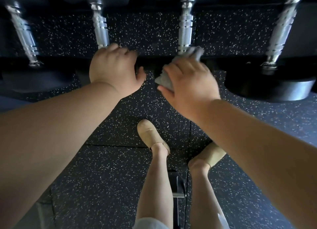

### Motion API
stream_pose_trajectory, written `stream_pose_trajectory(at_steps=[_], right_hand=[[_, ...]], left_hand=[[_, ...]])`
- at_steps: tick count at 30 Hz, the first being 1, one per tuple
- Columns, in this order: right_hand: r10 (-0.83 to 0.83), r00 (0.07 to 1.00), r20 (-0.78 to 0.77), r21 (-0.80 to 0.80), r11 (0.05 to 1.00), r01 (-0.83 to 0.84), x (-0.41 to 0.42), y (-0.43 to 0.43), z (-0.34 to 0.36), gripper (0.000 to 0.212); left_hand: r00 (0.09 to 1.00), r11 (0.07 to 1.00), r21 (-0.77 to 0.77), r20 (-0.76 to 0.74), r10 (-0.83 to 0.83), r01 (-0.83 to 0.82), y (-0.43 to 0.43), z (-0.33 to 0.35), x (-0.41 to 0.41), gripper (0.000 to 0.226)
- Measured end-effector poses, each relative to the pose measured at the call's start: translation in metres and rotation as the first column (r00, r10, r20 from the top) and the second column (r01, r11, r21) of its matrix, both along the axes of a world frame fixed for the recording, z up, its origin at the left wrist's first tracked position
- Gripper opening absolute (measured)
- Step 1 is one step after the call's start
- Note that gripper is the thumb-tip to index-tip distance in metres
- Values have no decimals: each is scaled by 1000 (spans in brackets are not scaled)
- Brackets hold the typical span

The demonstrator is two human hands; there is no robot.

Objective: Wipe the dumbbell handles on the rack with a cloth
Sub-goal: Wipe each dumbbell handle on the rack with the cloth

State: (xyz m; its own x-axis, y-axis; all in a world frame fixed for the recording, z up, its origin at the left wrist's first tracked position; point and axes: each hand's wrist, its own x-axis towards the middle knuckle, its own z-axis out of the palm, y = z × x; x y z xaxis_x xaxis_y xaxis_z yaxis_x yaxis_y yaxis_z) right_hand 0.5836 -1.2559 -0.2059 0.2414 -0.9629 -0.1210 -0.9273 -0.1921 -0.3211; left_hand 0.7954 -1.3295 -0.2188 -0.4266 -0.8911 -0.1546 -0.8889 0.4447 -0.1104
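The wiping is going on now, on the third handle [185, 26] of the four shiny ones in the row. The right hand [188, 81] holds the grey cloth [195, 53]. The cloth is bunched under the palm, with the fingers and thumb bent round it. One bit pokes out past the fingertips and touches the near end of that handle. The hand looks blurry there. The left hand [113, 69] lies over the dark near end of the second handle [101, 28]. Its fingers bend down over the edge, but I cannot tell if it grips or just rests. I think the next move is to wrap the cloth round the bar and rub it up to the far end. After that the fourth handle [281, 30] on the right looks like the next one. The first handle [23, 31] sits far to the left. The bars are bumpy metal, so the cloth may catch a little. Below is a black rubber floor [103, 168] with white specks. Two tan shoes [147, 131] stand on it, with a black rack foot [178, 184] between the legs. The room is dim.
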Motion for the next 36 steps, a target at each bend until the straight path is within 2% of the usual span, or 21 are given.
stream_pose_trajectory(at_steps=[2,6,7,10,12,16,21,24,27,29,31,32,34,36], right_hand=[[41,999,-5,-62,997,-42,10,-1,-6,46],[104,993,53,-34,994,-102,-12,5,-7,73],[101,990,97,-35,995,-98,-21,10,-7,73],[50,974,222,-85,996,-32,-47,22,-12,55],[-25,964,266,-59,997,42,-61,27,-16,49],[-171,951,256,64,985,160,-71,29,-15,60],[-148,975,164,41,989,143,-39,19,-17,69],[-202,949,244,16,979,204,-40,23,-24,61],[-339,867,365,37,936,350,-44,43,-37,56],[-532,753,388,213,847,488,-40,55,-44,65],[-707,618,345,410,705,578,-34,63,-47,76],[-763,548,344,486,643,591,-32,66,-47,77],[-837,408,365,598,547,587,-27,67,-44,66],[-859,335,388,610,511,606,-18,65,-35,59]], left_hand=[[1000,1000,1,-9,10,-10,1,0,1,37],[1000,1000,-4,-21,5,-5,0,1,1,39],[1000,1000,-4,-21,3,-3,0,1,0,40],[1000,1000,-4,-10,7,-7,0,0,2,42],[1000,1000,-8,10,0,1,0,1,2,41],[999,1000,-8,33,-29,29,0,2,0,40],[999,999,-20,45,-29,30,1,-1,1,43],[999,1000,-13,33,-26,26,-1,0,1,43],[999,999,-1,34,-41,41,-1,0,0,43],[997,998,-5,55,-56,56,-2,0,0,43],[995,998,-12,70,-67,68,-1,-2,1,43],[995,997,-17,70,-71,72,-1,-3,0,42],[995,996,-30,65,-77,79,-1,-4,0,41],[995,996,-38,60,-83,86,-1,-4,1,42]])
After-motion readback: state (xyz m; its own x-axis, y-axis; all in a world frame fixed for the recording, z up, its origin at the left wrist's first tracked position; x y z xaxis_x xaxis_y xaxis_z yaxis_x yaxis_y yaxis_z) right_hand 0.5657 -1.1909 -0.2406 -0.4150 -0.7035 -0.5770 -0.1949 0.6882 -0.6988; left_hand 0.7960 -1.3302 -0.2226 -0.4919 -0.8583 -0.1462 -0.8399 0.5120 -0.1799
